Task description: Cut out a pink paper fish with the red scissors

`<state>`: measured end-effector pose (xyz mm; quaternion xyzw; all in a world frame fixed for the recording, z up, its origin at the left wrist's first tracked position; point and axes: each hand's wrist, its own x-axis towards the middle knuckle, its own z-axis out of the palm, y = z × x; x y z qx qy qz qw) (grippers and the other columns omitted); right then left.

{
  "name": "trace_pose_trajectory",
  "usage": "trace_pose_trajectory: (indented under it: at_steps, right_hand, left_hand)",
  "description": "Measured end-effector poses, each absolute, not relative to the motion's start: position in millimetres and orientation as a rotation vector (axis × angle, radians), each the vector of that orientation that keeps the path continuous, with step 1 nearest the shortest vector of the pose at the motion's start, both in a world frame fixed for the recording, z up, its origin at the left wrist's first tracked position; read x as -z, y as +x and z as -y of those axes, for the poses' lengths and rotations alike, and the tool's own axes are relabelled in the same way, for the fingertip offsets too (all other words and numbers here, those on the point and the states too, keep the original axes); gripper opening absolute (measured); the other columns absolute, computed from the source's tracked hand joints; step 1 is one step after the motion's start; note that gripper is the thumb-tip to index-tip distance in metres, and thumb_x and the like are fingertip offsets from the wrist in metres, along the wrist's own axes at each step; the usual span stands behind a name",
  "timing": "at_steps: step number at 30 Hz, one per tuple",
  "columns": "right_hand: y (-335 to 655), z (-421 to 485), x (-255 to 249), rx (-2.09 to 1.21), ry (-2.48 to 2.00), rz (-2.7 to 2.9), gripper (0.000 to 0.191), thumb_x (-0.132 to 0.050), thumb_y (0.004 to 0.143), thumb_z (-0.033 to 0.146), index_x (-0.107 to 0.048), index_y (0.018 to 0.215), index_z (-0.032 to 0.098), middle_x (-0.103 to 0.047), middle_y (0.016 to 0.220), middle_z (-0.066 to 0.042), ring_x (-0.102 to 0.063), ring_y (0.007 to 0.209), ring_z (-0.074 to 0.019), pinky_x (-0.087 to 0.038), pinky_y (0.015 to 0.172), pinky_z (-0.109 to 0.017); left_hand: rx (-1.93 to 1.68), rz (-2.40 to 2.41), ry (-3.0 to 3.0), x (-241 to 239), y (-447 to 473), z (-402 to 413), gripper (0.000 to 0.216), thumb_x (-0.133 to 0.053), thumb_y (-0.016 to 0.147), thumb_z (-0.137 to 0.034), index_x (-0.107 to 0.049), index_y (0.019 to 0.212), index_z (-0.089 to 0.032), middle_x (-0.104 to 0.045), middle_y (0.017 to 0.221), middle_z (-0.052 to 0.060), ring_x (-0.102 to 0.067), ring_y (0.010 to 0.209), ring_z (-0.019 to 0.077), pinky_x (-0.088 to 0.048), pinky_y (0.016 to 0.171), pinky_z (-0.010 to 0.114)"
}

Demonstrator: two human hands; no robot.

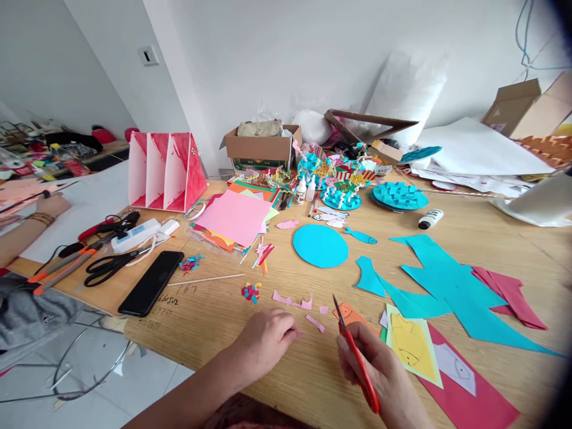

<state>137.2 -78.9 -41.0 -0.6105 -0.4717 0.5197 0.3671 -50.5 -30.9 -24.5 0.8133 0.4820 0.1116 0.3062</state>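
Note:
My right hand (382,372) is closed around red-handled scissors (357,357), blades shut and pointing up and away. My left hand (266,339) rests on the wooden table (223,310) with fingers curled, pinching a small pink paper scrap (298,334) at its fingertips. More pink scraps (292,301) lie just beyond it. Right of the scissors lie an orange paper piece (355,314), a yellow sheet with a drawn fish (411,345) and a red sheet (469,399).
A blue paper circle (320,245) and blue offcuts (447,286) lie ahead. A black phone (151,283), black scissors (109,266), a power strip (136,233) and a stack of coloured paper (235,217) sit left. Another person's arm (27,229) is at far left. Boxes stand at the back.

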Motion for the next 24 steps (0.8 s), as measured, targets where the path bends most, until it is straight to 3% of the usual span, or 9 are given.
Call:
trace_pose_trajectory:
  at_steps: [9, 18, 24]
  right_hand:
    - [151, 80, 43, -1.233, -1.621, 1.174, 0.031, -0.048, 0.079, 0.049, -0.039, 0.064, 0.022, -0.042, 0.048, 0.007, -0.041, 0.044, -0.0115, -0.030, 0.042, -0.023]
    - [160, 73, 42, -1.002, -1.697, 1.170, 0.035, -0.060, 0.065, 0.054, -0.044, 0.061, 0.023, -0.042, 0.046, 0.007, -0.040, 0.041, -0.0115, -0.032, 0.040, -0.024]
    - [163, 72, 40, -0.919, -1.791, 1.294, 0.027, -0.058, 0.066, 0.045, -0.043, 0.059, 0.024, -0.045, 0.044, 0.006, -0.043, 0.042, -0.0124, -0.033, 0.041, -0.023]
  left_hand:
    - [-0.157, -1.222, 2.316, 29, -45, 28, 0.016, -0.051, 0.083, -0.022, -0.065, 0.081, -0.017, -0.069, 0.083, 0.004, -0.061, 0.079, 0.0168, -0.042, 0.069, 0.024]
    - [-0.151, -1.205, 2.355, 16, -43, 18, 0.014, -0.052, 0.079, -0.010, -0.065, 0.074, -0.016, -0.068, 0.081, 0.003, -0.060, 0.077, 0.0148, -0.042, 0.069, 0.022]
    - [-0.171, -1.131, 2.354, 26, -43, 19, 0.021, -0.047, 0.083, -0.011, -0.066, 0.081, -0.018, -0.069, 0.082, 0.004, -0.062, 0.078, 0.0152, -0.043, 0.068, 0.023]
